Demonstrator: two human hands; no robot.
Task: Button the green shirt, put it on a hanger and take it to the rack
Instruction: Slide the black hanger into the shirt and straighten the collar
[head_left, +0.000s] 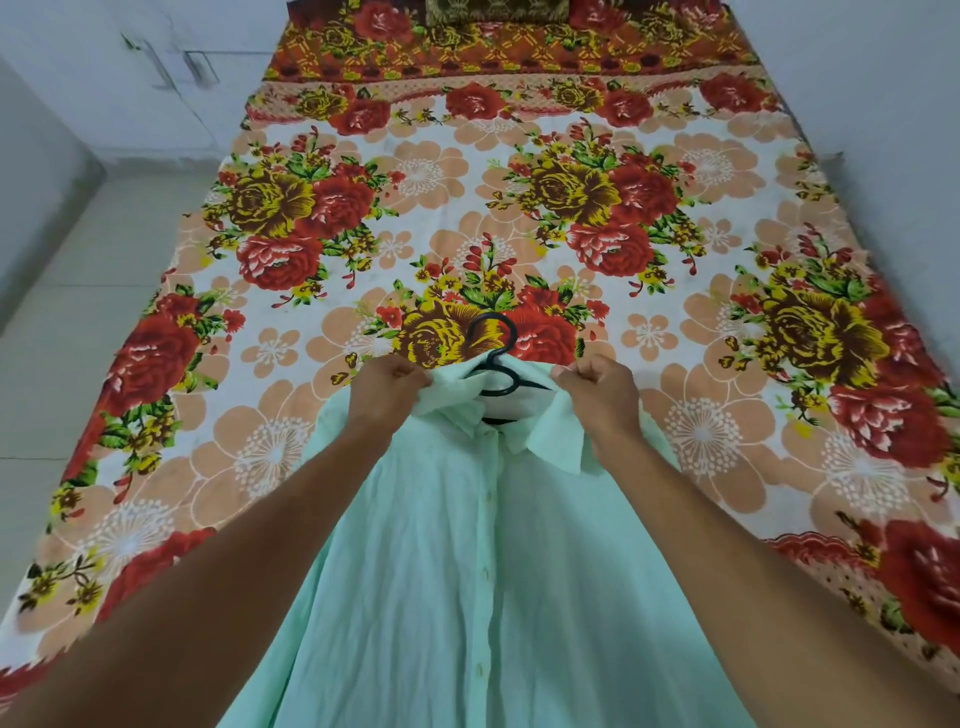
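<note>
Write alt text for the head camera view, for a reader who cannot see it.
Two bare hands, left hand and right hand, grip the shoulders of a buttoned mint-green shirt at its collar, with a black hanger hook poking out of the neck. The shirt lies on a bed covered by a red, yellow and peach floral bedsheet, with white walls around it.

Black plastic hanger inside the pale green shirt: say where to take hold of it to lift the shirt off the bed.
Grip the black plastic hanger by its exposed hook, coming from above the collar; the rest sits hidden inside the pale green shirt.
</note>
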